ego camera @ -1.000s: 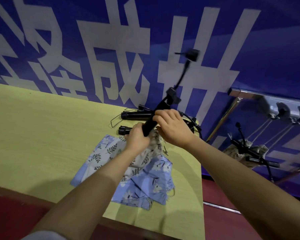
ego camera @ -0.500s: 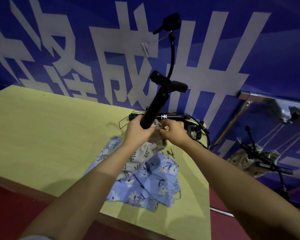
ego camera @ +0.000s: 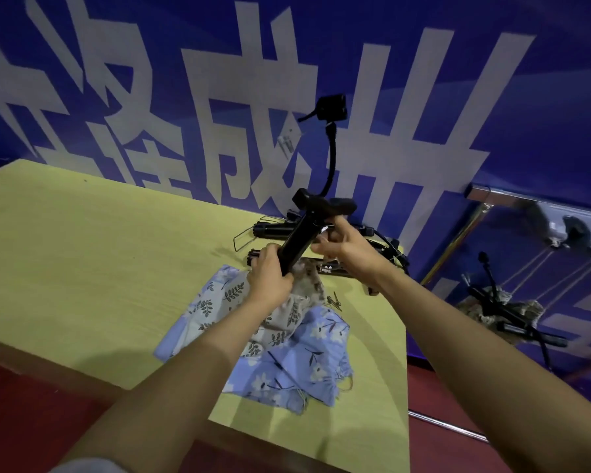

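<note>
While the left hand grips the black stand pole at its lower end, the right hand pinches the shaft just above; the pole tilts up and right over floral cloths on the yellow table, folded tripods just behind.

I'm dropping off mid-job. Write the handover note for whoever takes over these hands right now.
Left hand: grips the lower end of the black stand pole, held tilted above the floral cloths.
Right hand: curled at the pole's upper part; blur hides whether it actually grips.
A gooseneck with a small camera rises from the pole's top. More black poles lie on the table behind.
Done: the stand is in hand.
Left: probably adjusting it or standing it up. Keep its foot off the cloths.
</note>
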`<state>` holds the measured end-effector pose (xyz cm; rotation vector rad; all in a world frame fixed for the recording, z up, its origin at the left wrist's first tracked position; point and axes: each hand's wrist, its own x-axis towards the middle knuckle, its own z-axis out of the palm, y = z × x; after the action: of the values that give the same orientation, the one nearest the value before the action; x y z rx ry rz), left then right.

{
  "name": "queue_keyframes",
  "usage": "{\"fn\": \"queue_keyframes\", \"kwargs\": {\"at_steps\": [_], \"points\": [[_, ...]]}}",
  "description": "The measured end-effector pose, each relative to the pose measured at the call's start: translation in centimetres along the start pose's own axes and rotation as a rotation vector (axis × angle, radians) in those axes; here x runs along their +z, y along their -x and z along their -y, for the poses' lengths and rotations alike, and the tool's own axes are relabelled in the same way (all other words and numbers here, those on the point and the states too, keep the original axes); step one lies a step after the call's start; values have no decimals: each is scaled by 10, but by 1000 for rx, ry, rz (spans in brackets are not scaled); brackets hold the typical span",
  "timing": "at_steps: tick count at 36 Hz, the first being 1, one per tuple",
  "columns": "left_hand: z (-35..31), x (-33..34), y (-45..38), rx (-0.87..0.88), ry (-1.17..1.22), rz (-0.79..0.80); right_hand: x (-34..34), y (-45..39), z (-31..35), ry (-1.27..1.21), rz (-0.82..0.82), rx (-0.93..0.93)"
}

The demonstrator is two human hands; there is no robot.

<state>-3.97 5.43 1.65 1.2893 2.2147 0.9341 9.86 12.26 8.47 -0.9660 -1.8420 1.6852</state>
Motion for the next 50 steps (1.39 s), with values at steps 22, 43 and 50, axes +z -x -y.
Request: {"fn": "queue_keyframes", "kwargs": {"at_steps": [22, 43, 50], "points": [[-11, -34, 2, 110, 191, -95, 17, -3, 5, -41, -338, -164], [-55, -68, 0, 471, 96, -392, 15, -10, 21, 88, -138, -174], [-61, -70, -8, 543, 123, -381, -6, -11, 23, 509, -405, -302]]}}
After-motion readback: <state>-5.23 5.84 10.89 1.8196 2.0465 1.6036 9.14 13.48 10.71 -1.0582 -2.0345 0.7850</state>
